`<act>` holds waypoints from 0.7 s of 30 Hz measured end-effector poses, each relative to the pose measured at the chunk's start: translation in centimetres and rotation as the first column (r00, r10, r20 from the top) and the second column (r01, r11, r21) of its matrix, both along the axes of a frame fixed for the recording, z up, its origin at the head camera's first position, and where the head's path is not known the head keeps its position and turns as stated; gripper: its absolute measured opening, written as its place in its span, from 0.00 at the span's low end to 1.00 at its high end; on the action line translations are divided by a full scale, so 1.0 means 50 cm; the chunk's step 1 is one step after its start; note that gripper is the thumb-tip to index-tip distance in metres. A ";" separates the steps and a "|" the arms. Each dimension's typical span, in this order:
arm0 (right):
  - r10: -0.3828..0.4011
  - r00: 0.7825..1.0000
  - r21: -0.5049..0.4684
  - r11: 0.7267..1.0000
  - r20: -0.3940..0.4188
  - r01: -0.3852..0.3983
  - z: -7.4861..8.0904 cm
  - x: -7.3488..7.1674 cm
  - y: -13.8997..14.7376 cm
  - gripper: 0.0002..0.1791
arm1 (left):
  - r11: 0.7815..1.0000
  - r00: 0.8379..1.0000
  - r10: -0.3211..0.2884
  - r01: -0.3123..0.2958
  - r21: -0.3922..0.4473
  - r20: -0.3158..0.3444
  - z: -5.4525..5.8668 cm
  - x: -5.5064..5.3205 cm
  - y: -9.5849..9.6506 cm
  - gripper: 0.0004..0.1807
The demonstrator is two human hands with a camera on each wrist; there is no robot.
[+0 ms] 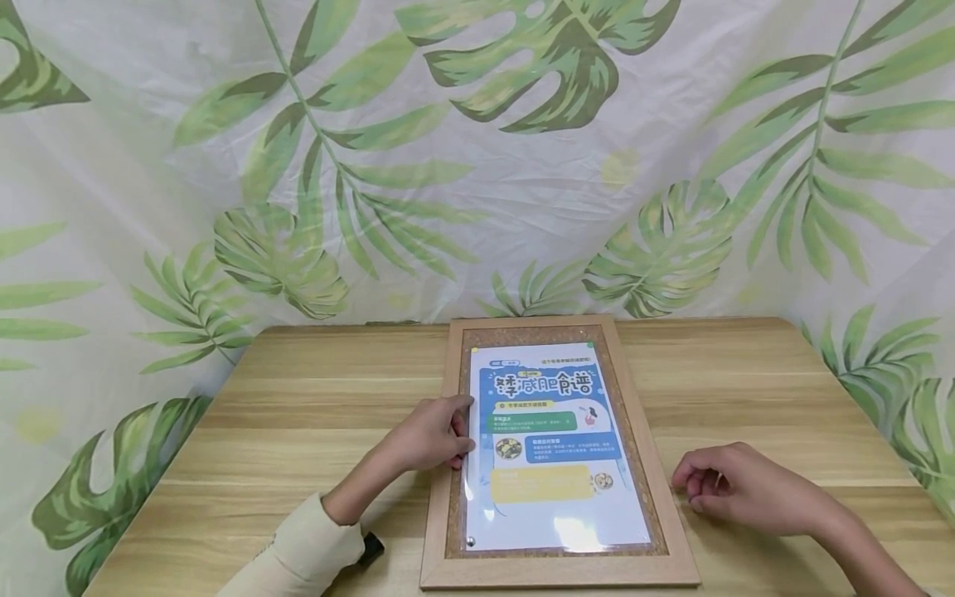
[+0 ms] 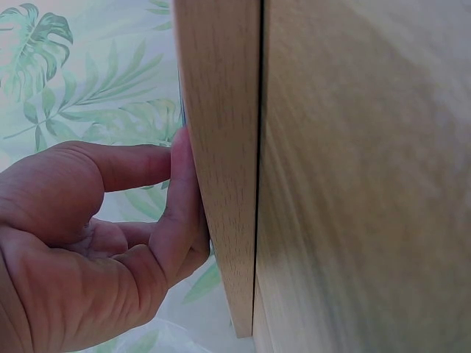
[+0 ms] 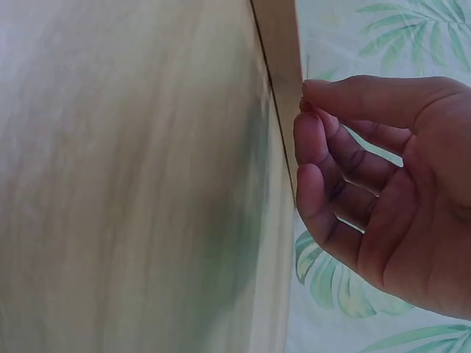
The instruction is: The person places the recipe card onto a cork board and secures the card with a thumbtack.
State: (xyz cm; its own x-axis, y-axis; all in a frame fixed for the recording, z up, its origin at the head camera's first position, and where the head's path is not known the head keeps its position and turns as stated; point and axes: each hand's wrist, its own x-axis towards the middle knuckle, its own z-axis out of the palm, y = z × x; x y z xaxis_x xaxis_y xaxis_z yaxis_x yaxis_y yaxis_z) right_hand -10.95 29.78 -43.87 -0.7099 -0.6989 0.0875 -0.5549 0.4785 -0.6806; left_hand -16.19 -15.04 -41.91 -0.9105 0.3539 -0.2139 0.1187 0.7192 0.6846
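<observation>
A corkboard in a light wood frame lies on the table, its far end toward the curtain. Pinned on it is a printed sheet with blue, green and yellow panels and Chinese text, under a shiny clear cover. Pins show at three of its corners: yellow, green and a dark shiny one. At the sheet's left edge my left hand touches with its fingertips, across the frame's left side. Beside the frame's right side my right hand rests with fingers loosely bent; I see nothing held in the right wrist view.
The wood-grain table spreads to both sides of the board. A small black object lies by the left sleeve. Behind the table hangs a leaf-patterned curtain.
</observation>
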 end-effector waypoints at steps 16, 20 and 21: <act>0.097 0.988 -0.058 0.994 0.117 -0.091 0.017 0.023 -0.058 0.09 | 1.000 1.000 0.003 -0.003 0.002 0.006 -0.001 -0.001 0.000 0.39; 0.126 0.980 -0.060 0.991 0.155 -0.118 0.017 0.027 -0.078 0.09 | 1.000 1.000 0.003 -0.003 -0.004 0.001 -0.001 -0.001 0.001 0.38; 0.129 0.978 -0.056 0.991 0.165 -0.121 0.018 0.028 -0.082 0.09 | 1.000 1.000 0.002 -0.002 -0.005 0.001 -0.001 -0.001 0.001 0.38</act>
State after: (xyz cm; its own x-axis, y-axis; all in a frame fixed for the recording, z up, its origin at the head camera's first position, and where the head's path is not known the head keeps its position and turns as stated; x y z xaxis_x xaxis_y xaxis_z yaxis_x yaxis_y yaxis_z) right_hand -9.57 25.68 -42.98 -0.6243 -0.7812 0.0081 -0.4847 0.3791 -0.7883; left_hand -16.25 -14.98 -41.95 -0.9110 0.3509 -0.2167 0.1166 0.7231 0.6808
